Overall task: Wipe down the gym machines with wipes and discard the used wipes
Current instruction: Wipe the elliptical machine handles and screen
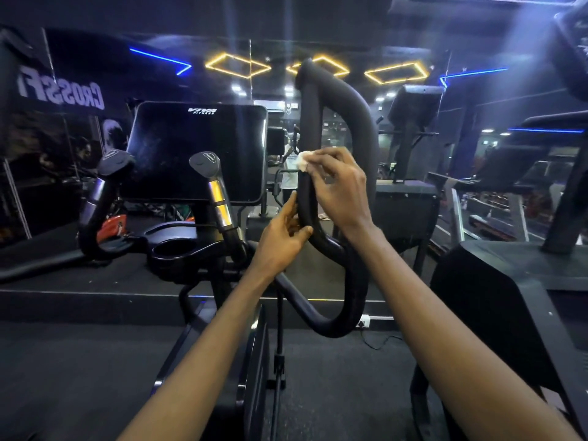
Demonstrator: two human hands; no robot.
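A black looped handlebar (356, 122) of a gym machine rises in the centre of the view. My right hand (339, 186) presses a small white wipe (302, 160) against the loop's straight inner bar, fingers wrapped round it. Below it my left hand (281, 241) grips the same bar near its lower bend. The machine's dark console screen (197, 151) stands to the left, behind two short grips with metal sensor bands (219, 198). Most of the wipe is hidden under my fingers.
A black cup holder (173, 248) sits below the console. A mirror wall ahead reflects yellow and blue ceiling lights. Another black machine (496, 281) stands close on the right. A cable and wall socket (364, 323) lie near the floor behind the handlebar.
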